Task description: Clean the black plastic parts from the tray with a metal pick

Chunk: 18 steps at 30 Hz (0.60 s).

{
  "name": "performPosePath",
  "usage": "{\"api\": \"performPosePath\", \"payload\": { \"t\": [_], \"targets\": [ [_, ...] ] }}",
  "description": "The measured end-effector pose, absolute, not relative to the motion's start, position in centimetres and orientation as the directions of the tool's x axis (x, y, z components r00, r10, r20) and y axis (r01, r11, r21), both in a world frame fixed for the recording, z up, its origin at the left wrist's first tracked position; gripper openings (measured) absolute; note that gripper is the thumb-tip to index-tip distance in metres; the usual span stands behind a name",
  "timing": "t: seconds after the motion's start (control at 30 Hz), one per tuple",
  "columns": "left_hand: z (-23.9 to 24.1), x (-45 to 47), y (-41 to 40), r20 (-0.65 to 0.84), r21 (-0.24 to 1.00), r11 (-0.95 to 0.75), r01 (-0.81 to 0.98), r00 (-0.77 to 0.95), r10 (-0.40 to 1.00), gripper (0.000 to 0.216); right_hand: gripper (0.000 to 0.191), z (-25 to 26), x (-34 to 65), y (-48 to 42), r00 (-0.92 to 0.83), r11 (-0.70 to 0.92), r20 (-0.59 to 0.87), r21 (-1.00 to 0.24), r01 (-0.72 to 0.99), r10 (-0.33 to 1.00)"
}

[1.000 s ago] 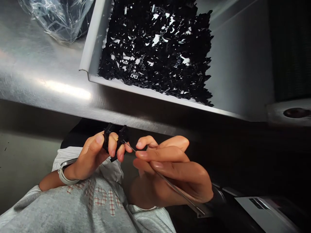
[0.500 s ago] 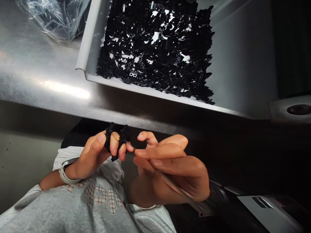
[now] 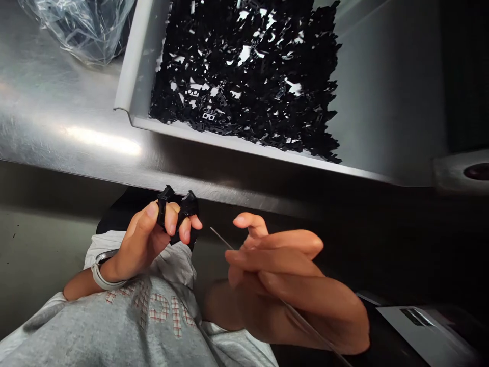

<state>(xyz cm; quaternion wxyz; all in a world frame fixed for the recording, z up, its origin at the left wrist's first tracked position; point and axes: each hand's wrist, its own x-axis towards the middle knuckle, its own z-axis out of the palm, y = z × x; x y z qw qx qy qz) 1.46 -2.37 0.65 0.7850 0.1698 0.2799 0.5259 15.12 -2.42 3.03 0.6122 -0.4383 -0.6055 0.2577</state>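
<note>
Two small black plastic parts (image 3: 188, 205) are held between the fingers of my left hand (image 3: 147, 232), one by the thumb and the other between the farther fingers. Their exact kind does not show. My right hand (image 3: 294, 280) is closed around a thin metal rod with a fine pointed tip (image 3: 219, 236). The rod's tip points at the black parts but stands apart from them. Its shaft runs back under the right fingers to the lower edge of the view.
Beyond the hands, a white tray (image 3: 362, 171) holds a heap of small black parts (image 3: 248, 76). It stands on a metal table (image 3: 69, 102). A clear plastic bag (image 3: 87, 30) lies at the back left. A pale flat panel (image 3: 416, 331) is at lower right.
My right hand has drawn back to the right and down, and the rod's tip has come away from the black part. My left hand has shifted slightly left and turned the parts.
</note>
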Motion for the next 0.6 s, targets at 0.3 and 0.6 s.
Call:
{"api": "performPosePath", "payload": {
  "t": [0.3, 0.6],
  "targets": [
    [0.7, 0.6, -2.3, -0.264, 0.374, 0.535, -0.757, 0.467, 0.844, 0.051, 0.008, 2.6, 15.2, -1.6, 0.148, 0.41, 0.42, -0.907, 0.096, 0.895],
    [1.3, 0.9, -2.2, -0.243, 0.422, 0.525, -0.739, 0.466, 0.851, 0.051, 0.01, 1.0, 14.1, -0.8, 0.431, 0.615, 0.536, -0.787, -0.058, 0.726]
  ]
}}
